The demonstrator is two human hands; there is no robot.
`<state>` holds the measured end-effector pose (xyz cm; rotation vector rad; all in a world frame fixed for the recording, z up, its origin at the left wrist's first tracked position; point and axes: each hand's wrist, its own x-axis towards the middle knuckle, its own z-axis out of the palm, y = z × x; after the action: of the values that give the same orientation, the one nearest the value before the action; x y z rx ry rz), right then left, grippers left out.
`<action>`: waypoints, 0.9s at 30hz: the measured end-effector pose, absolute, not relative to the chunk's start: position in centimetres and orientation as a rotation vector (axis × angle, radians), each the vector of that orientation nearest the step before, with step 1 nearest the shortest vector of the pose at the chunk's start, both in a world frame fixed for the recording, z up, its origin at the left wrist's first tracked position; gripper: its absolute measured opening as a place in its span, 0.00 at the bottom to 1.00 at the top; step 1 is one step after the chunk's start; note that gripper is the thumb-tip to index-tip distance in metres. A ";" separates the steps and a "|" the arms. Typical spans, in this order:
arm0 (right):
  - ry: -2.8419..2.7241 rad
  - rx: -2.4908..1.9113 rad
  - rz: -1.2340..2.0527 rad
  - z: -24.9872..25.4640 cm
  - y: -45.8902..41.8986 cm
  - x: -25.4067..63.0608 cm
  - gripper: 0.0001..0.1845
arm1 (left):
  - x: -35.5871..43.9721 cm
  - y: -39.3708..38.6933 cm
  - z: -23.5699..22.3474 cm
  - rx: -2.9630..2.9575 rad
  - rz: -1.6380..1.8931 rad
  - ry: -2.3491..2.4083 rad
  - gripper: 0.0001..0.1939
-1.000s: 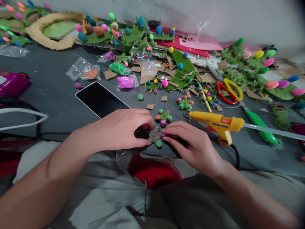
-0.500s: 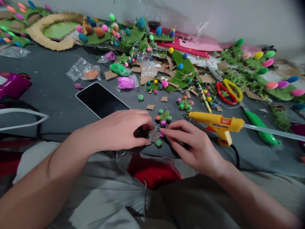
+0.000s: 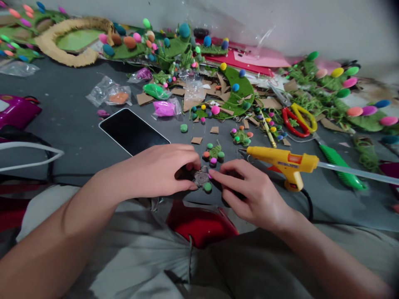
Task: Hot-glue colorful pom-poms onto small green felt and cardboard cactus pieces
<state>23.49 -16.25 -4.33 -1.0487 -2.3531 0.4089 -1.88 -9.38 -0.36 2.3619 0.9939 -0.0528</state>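
Between the thumb and fingers of my left hand (image 3: 168,168) is a small grey coiled yarn turtle (image 3: 202,177), lying at the table's front edge. A green clay ball (image 3: 207,187) sits at its lower right and a pink one at its right edge. My right hand (image 3: 249,189) reaches in from the right, its index fingertip touching the pink ball and partly hiding it; its thumb is apart from the fingers. Just beyond lies a green yarn turtle (image 3: 215,152) with coloured balls. Another green turtle (image 3: 242,136) lies farther right.
A yellow glue gun (image 3: 280,160) lies right of my hands, near a green cutter (image 3: 341,164) and scissors (image 3: 299,120). A phone (image 3: 134,131) lies behind my left hand. Bagged clay (image 3: 165,108), cardboard scraps (image 3: 197,140) and a yarn-wrapped ring (image 3: 75,62) lie farther back.
My right thumb has drawn away from the pink ball, leaving the index fingertip against it. My left hand and the grey turtle stay in place.
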 end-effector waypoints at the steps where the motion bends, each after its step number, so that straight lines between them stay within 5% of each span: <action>1: -2.354 -1.043 0.409 -4.3 -16.3 23.5 0.21 | -1.9 -9.4 -0.4 2.360 -0.051 0.995 0.11; 8: -2.175 -1.073 0.483 -3.9 -16.7 23.3 0.20 | -2.2 -9.4 -0.2 2.331 -0.034 0.999 0.16; 13: -2.151 -1.057 0.503 -3.1 -16.7 23.1 0.04 | -3.2 -8.8 0.8 2.261 0.063 1.027 0.17; 17: -2.207 -1.037 0.464 -2.9 -16.7 23.0 0.18 | -4.5 -7.6 1.1 2.229 0.238 1.147 0.12; 23: -2.163 -1.025 0.546 -3.6 -16.7 23.1 0.03 | -7.7 -4.7 0.8 2.171 0.473 1.513 0.17; 27: -2.219 -1.009 0.495 -3.6 -16.8 23.2 0.19 | -11.9 -1.9 0.3 2.000 0.758 1.966 0.17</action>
<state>23.16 -16.82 -3.63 -1.0093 -2.2195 0.4955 -11.93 -1.92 0.29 2.0005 1.9657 0.7578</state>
